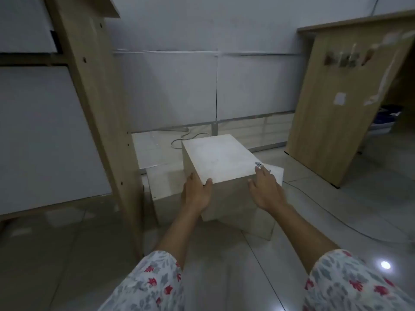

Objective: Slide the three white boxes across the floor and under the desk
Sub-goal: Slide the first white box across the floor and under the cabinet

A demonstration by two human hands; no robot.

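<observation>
A white box stands on the tiled floor in the middle of the view, with a small label at its near right top corner. My left hand lies against its near left corner, thumb at the top edge and fingers along the left side. My right hand touches the near right corner with straight fingers. A second white box sits behind it on the left, beside the desk's wooden side panel. A third white box shows low on the right, mostly hidden by the middle box.
Another wooden desk stands at the right, with a blue object under it. A cable lies on the floor by the white wall panels, and another cable runs along the floor at the right.
</observation>
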